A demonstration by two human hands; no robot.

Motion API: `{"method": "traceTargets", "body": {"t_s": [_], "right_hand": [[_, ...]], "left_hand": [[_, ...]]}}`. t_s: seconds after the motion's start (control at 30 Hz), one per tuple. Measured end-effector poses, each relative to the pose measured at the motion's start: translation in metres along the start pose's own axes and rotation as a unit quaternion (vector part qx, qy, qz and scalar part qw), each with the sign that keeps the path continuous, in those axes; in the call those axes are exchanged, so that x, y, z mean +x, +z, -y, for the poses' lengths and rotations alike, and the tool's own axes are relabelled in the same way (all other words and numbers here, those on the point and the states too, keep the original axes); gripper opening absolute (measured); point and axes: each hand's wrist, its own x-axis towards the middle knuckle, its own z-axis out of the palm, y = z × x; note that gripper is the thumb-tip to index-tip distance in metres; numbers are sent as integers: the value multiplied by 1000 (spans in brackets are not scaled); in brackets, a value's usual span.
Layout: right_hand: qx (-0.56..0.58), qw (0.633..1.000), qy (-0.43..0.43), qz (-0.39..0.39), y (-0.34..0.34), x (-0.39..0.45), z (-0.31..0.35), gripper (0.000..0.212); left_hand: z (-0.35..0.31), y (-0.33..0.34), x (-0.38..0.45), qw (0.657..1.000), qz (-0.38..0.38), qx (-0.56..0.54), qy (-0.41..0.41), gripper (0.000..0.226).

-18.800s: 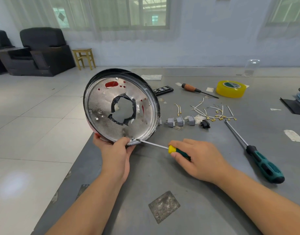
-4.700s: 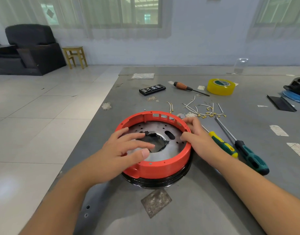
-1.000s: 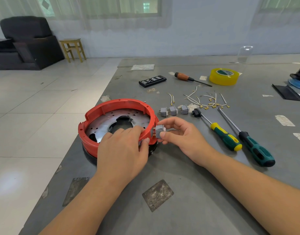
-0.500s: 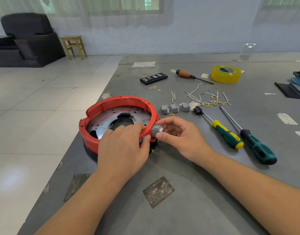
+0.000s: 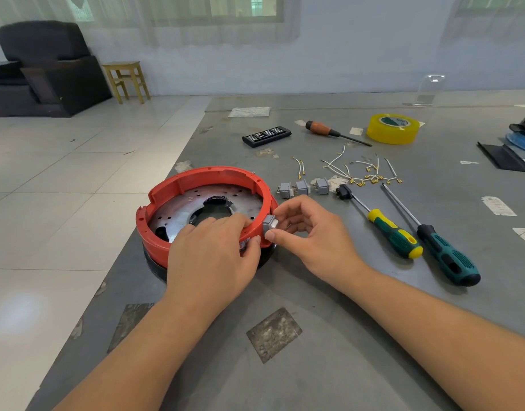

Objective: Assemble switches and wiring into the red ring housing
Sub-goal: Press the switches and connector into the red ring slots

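The red ring housing [image 5: 196, 180] lies on the grey table near its left edge, a perforated metal plate [image 5: 181, 209] inside it. My left hand [image 5: 214, 256] grips the ring's near right rim, fingers over the wall and thumb outside. My right hand [image 5: 308, 232] pinches a grey switch [image 5: 270, 224] against the outer right wall of the ring. Three more grey switches [image 5: 302, 188] and a black switch [image 5: 343, 191] lie just right of the ring. Short white wires with brass terminals [image 5: 362, 172] are scattered behind them.
Two screwdrivers lie to the right, one with a yellow-green handle [image 5: 394, 237] and one with a teal handle [image 5: 448, 256]. Farther back are a brown-handled screwdriver [image 5: 323, 129], a black bit case [image 5: 266, 136] and a yellow tape roll [image 5: 393, 128]. The table's left edge [image 5: 131, 247] runs beside the ring.
Over the last second the grey switch in my right hand has moved in against the ring's outer wall. My left hand has kept its hold on the rim.
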Motion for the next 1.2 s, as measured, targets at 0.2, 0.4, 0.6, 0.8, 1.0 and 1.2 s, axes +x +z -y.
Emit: {"method": "traceTargets", "body": {"t_s": [0.2,0.4,0.6,0.8,1.0,1.2], "right_hand": [[-67,996,-65,-6,-3,0,0,28],[-138,976,-160,52,-17,2,1,25],[-221,950,-215,42,-14,6,5,18],[-308,923,-211,97,-11,18,12,59],[-373,896,-204,129,1,18,9,57],[-369,903,-203,87,16,16,9,54]], "left_hand": [[1,-2,2,1000,6,0,15,15],[9,-6,5,999,-10,-28,26,43],[19,-7,9,999,22,-36,12,65],[46,-14,15,992,71,-104,26,59],[66,-20,18,975,125,-182,12,45],[81,-30,28,970,207,-124,23,35]]}}
